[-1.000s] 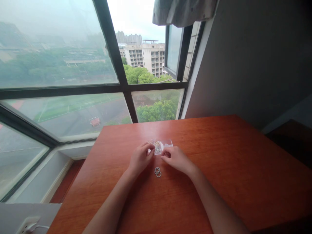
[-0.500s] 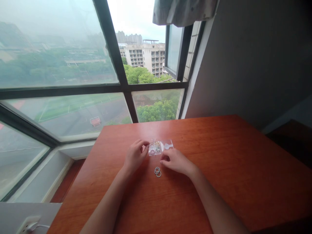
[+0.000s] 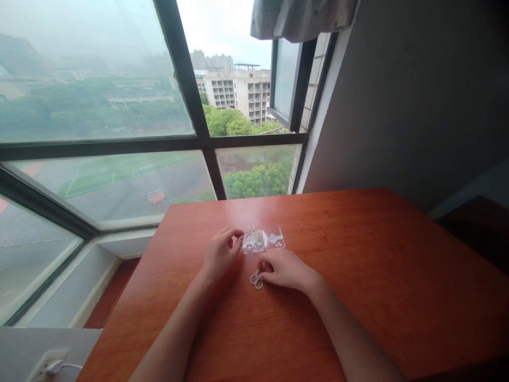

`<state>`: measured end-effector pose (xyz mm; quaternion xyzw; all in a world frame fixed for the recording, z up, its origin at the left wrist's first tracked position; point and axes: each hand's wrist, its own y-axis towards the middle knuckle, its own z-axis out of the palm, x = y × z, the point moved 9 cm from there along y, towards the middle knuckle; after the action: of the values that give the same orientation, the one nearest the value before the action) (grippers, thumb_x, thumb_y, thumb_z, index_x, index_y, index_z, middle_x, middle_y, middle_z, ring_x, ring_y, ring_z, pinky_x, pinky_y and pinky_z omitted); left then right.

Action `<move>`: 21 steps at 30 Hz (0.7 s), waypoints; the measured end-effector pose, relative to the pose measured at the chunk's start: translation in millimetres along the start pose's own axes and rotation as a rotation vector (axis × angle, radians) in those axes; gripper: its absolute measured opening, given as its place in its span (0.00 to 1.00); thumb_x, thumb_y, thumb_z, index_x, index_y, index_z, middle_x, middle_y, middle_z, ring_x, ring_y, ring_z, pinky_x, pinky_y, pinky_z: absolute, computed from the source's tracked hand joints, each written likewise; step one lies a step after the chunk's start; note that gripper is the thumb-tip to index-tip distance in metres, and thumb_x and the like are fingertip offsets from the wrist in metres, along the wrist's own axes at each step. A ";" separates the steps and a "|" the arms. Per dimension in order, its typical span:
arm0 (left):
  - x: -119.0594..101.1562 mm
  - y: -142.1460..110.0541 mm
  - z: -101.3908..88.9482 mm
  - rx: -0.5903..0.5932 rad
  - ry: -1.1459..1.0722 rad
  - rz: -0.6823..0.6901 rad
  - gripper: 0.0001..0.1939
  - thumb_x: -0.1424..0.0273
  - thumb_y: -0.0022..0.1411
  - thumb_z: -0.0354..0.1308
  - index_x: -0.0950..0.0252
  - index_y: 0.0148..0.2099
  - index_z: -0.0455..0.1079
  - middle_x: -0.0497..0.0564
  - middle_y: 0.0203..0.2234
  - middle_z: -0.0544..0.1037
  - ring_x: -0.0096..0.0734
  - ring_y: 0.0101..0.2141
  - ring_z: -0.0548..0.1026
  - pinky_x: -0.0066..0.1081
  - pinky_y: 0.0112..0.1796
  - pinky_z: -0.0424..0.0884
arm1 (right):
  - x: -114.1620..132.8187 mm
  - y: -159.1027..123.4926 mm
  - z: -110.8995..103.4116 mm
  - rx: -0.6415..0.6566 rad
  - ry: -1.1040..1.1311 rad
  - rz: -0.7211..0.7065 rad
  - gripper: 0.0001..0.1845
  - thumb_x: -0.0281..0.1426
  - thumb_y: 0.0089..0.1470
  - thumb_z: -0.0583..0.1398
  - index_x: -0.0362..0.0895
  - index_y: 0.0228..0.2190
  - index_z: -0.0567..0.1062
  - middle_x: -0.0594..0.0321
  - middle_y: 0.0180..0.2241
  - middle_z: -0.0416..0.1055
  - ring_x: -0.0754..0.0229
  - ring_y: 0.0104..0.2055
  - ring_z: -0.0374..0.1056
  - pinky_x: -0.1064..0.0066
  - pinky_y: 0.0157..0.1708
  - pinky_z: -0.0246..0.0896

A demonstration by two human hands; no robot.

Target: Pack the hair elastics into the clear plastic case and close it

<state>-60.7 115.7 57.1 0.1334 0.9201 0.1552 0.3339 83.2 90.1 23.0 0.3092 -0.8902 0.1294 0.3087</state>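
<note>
A small clear plastic box (image 3: 249, 251) lies on the table with its lid (image 3: 277, 244) folded open to the right. Small rings and other bits of jewellery sit in its compartments, too tiny to name singly. My left hand (image 3: 221, 252) is curled at the box's left side, thumb and forefinger against its edge. Nearer to me, pale rings (image 3: 259, 285) lie overlapping on the wood. My right hand (image 3: 284, 268) is above their right side, thumb and forefinger pinched on the upper ring (image 3: 257, 272), which its fingertips partly cover.
The reddish-brown wooden table (image 3: 358, 239) stands against a large window with dark frames (image 3: 207, 139). A grey wall (image 3: 397, 106) rises on the right. At the lower left, a plug sits in a wall socket (image 3: 50, 366).
My right hand has come down toward me from beside the lid to the rings, which now lie more spread out. My left hand has stayed at the box's left edge.
</note>
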 end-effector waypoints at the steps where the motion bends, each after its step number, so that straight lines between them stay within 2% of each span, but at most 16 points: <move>1: -0.2 -0.1 0.1 0.001 -0.001 0.003 0.07 0.71 0.62 0.52 0.64 0.37 0.72 0.47 0.26 0.71 0.25 0.24 0.65 0.26 0.28 0.62 | 0.6 0.0 -0.2 0.000 0.003 -0.004 0.04 0.29 0.48 0.63 0.45 0.30 0.77 0.66 0.29 0.74 0.64 0.30 0.65 0.75 0.28 0.50; 10: -0.2 -1.2 0.7 0.004 -0.015 0.008 0.07 0.71 0.61 0.53 0.63 0.37 0.73 0.47 0.26 0.72 0.25 0.24 0.65 0.26 0.27 0.62 | -1.4 1.8 5.1 -0.017 0.034 0.002 0.05 0.32 0.50 0.63 0.46 0.32 0.77 0.65 0.29 0.75 0.64 0.30 0.67 0.75 0.28 0.51; 21: -0.8 -1.8 2.7 0.016 -0.028 0.017 0.08 0.72 0.60 0.53 0.63 0.38 0.73 0.48 0.28 0.74 0.24 0.24 0.66 0.26 0.28 0.63 | -0.9 2.3 6.4 -0.023 -0.001 0.018 0.05 0.30 0.49 0.63 0.46 0.32 0.76 0.66 0.28 0.74 0.64 0.30 0.66 0.75 0.28 0.49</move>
<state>-58.6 114.4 55.0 0.1460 0.9153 0.1490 0.3446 79.3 89.7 17.3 0.2974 -0.8946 0.1217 0.3106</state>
